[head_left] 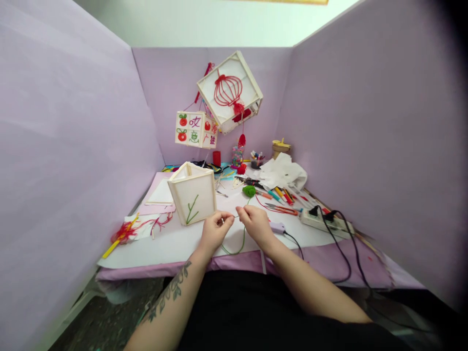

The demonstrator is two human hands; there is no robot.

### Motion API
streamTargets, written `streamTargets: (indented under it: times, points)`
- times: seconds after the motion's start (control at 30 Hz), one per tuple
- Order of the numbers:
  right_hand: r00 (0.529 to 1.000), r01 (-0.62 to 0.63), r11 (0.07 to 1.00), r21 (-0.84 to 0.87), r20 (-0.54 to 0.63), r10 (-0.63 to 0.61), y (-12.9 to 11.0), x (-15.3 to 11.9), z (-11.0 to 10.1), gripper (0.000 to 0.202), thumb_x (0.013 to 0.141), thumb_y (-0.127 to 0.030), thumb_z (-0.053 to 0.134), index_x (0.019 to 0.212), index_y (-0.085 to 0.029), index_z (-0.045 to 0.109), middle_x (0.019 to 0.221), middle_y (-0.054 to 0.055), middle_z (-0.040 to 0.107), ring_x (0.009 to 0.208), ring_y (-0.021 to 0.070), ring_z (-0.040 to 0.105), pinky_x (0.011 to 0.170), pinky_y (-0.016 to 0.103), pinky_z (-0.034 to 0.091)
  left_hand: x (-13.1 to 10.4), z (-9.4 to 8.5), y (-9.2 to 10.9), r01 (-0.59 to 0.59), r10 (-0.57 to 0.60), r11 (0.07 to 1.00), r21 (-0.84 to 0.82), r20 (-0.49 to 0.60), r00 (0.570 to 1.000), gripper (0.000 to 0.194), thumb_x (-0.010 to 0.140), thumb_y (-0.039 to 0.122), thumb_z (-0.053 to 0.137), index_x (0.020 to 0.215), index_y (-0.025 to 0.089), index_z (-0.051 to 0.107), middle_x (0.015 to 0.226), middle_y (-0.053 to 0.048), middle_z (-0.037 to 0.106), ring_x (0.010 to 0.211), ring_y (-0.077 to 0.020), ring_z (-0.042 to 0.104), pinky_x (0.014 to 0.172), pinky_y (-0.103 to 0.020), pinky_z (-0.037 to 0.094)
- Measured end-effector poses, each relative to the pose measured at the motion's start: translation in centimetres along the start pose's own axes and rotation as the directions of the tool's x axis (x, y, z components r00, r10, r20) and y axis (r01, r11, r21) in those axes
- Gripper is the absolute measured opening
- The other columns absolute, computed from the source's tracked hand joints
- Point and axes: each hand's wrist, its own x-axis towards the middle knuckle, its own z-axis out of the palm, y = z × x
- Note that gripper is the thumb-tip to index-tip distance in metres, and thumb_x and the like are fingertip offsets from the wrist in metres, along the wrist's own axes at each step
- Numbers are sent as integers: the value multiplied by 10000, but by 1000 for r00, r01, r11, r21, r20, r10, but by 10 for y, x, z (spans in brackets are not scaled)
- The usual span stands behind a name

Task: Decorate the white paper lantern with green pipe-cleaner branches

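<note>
My left hand (pixel 218 225) and my right hand (pixel 255 223) face each other above the white table sheet, fingertips pinched. A short stretch of thin, dark-looking strand (pixel 237 216) runs between them, one end in each pinch. Below and beside the hands, a green yarn (pixel 243 239) loops down from the green ball (pixel 249 190) to the table's front edge; whether it joins the held strand I cannot tell. Just left of my left hand stands a white paper lantern frame (pixel 193 197) with green twig-like lines on its front.
Two decorated lanterns hang behind, one large (pixel 227 90) and one small (pixel 190 129). Orange scissors (pixel 281 209), markers, crumpled white paper (pixel 283 171) and a power strip (pixel 325 224) with black cables lie right. Red yarn (pixel 125 232) lies left. Lilac walls enclose three sides.
</note>
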Motion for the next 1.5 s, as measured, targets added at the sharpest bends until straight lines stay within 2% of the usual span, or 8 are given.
streamTargets:
  times: [0.13, 0.23, 0.37, 0.5, 0.67, 0.9, 1.2, 1.5]
  points:
    - [994, -40, 998, 44, 105, 36, 11, 4, -10, 465, 908, -456, 443, 556, -191, 593, 496, 6, 585, 475, 143, 531, 499, 249, 374, -3, 0, -9, -12, 13, 1000, 27, -34, 999, 212, 787, 352, 634, 767, 146, 679, 709, -21, 612, 629, -129, 509, 622, -241, 398]
    - [996, -66, 997, 37, 59, 63, 26, 6, -33, 444, 909, -451, 397, 596, -188, 568, 546, 17, 578, 519, 159, 538, 502, 258, 381, -3, -1, -13, -3, 6, 999, 45, -73, 997, 219, 799, 357, 615, 792, 144, 663, 705, -17, 610, 616, -128, 512, 613, -239, 400]
    - [1000, -25, 998, -54, -5, 25, 51, -3, -67, 153, 803, -307, 539, 827, -175, 611, 807, 52, 628, 740, 201, 582, 661, 311, 448, -1, -2, -16, -20, 28, 996, 89, -100, 995, 223, 814, 363, 598, 803, 148, 656, 710, -21, 614, 636, -137, 526, 624, -242, 404]
    - [994, 15, 957, -288, 105, 16, 72, -19, -83, 151, 819, -198, 518, 835, -178, 667, 937, 93, 652, 938, 253, 585, 858, 410, 430, -2, -2, -15, -79, 98, 982, 170, -106, 990, 193, 814, 340, 597, 754, 167, 657, 726, -21, 598, 664, -145, 514, 646, -249, 392]
    - [966, 26, 924, -381, 247, 74, 79, -31, -80, 220, 785, -170, 616, 997, -171, 674, 1045, 101, 654, 1035, 265, 569, 912, 392, 423, -2, -2, -14, -138, 165, 960, 244, -93, 982, 176, 822, 314, 582, 735, 180, 656, 722, -19, 588, 676, -154, 511, 658, -257, 382]
    - [967, 69, 894, -443, 249, 48, 82, -23, -77, 292, 826, -116, 562, 1085, -187, 678, 1122, 108, 653, 1091, 256, 562, 945, 373, 416, -2, -1, -15, -170, 204, 947, 274, -100, 974, 175, 829, 305, 574, 736, 179, 652, 709, -14, 587, 658, -151, 515, 643, -256, 380]
    - [951, -126, 779, -614, 148, 270, 125, 42, -92, 246, 774, -31, 509, 847, -154, 709, 834, 161, 690, 834, 281, 639, 757, 371, 435, -4, -2, -13, -170, 208, 948, 270, -121, 971, 190, 836, 319, 563, 746, 176, 651, 708, -19, 576, 641, -149, 499, 625, -258, 375]
    - [965, -232, 778, -584, -37, 260, 116, 35, -99, 104, 815, -196, 537, 777, -165, 628, 889, 161, 649, 818, 273, 610, 729, 373, 430, -5, 0, -15, -209, 247, 941, 265, -119, 962, 159, 868, 274, 528, 770, 182, 614, 751, -17, 556, 682, -149, 514, 648, -256, 377]
